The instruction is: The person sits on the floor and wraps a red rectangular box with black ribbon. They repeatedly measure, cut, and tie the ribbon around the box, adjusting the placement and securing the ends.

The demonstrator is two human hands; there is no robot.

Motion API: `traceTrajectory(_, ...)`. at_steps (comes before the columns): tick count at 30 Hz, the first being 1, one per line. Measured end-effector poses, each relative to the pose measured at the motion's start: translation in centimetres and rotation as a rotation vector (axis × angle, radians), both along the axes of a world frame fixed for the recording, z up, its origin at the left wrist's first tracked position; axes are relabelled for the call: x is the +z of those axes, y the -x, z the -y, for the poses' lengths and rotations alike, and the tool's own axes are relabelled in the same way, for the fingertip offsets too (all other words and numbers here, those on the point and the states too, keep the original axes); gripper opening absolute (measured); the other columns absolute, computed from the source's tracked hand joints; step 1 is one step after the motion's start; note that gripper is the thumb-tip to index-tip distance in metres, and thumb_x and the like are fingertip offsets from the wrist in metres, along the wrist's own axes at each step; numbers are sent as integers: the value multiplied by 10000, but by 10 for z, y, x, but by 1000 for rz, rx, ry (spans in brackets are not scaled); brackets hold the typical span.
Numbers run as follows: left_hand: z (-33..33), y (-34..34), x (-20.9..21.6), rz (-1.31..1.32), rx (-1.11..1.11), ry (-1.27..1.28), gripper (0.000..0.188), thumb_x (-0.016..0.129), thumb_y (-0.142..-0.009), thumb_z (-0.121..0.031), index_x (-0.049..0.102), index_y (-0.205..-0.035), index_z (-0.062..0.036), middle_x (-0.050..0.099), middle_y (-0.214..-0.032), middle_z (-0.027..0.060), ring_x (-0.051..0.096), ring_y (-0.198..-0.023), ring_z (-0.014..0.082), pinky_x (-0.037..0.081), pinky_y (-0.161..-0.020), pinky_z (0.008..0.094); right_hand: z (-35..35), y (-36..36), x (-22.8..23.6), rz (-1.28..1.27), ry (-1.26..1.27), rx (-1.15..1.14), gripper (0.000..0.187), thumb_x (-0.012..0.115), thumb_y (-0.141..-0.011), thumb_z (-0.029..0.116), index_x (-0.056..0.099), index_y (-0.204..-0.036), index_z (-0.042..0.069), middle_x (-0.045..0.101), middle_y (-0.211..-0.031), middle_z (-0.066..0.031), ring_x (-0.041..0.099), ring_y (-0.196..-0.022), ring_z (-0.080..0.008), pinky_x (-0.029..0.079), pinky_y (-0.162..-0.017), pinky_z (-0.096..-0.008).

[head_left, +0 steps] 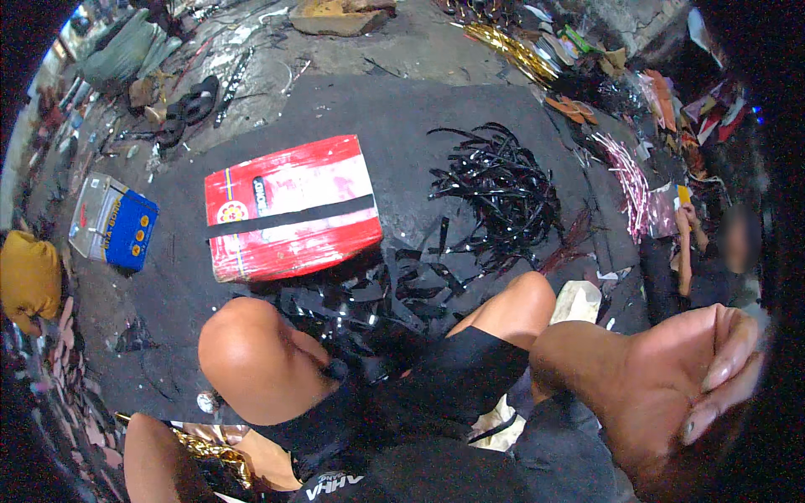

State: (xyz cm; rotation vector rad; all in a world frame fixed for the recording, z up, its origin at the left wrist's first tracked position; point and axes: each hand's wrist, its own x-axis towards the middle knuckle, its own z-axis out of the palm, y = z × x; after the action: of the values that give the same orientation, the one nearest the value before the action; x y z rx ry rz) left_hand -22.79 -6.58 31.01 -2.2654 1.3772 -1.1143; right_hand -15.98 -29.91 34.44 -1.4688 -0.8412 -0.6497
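At the right edge my right hand (700,369) is raised close to the view, palm partly showing and fingers curled in. Whatever the curled fingers hold, if anything, is hidden. Of my left arm only a bare stretch (159,461) shows at the lower left; the left hand is out of sight. Beyond my bent knees lies a red and white carton (293,180) with a black band across it. A tangled heap of shiny black strips (503,189) sits to its right, and shorter black strip pieces (419,277) are strewn between the carton and my legs.
A dark mat (335,109) covers the floor. To the left are a clear and blue plastic box (130,226) and a mustard-coloured bundle (32,272). Pink strips (625,180) and gold strips (516,50) lie right and far right. Another person's hand (686,220) holds something yellow.
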Motion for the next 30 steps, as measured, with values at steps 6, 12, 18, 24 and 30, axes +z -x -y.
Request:
traceTrajectory(6,-1,0,5,-16,5,-35,410,559,-917,-242,550,-1255,-10,595,-1215,118,538,-1053,220,438,-878,387,-22,12,-5,-205,-86,6,146,700,-860,32,556,-840,15,593,-892,-121,612,-774,-251,607,-771,-496)
traceTrajectory(12,12,-16,-8,-48,-20,6,401,574,-902,-238,561,-1236,-15,601,-1193,111,541,-1023,212,443,-850,377,-6,11,14,-397,63,-11,183,736,-812,-12,562,-849,25,606,-888,-117,624,-794,-259,605,-781,-480)
traceTrajectory(18,23,-28,-30,-113,-116,105,393,588,-887,-234,573,-1216,-20,606,-1172,103,544,-993,204,448,-821,366,25,-28,1,355,-210,-22,106,627,-805,207,573,-715,187,461,-654,45,441,-646,-146,399,-696,-354)
traceTrajectory(24,-10,-24,-38,-167,-89,181,384,602,-871,-229,584,-1196,-25,612,-1150,96,546,-963,197,453,-793,356,-1,-7,1,-88,126,25,182,685,-830,-28,600,-936,94,644,-934,-126,622,-847,-250,564,-778,-463)
traceTrajectory(30,-39,-25,-41,-197,-82,342,375,616,-856,-225,595,-1176,-31,618,-1129,89,549,-933,189,458,-764,345,-16,-37,-4,278,88,-241,202,703,-776,-69,669,-934,52,662,-878,-112,631,-775,-238,534,-717,-378)
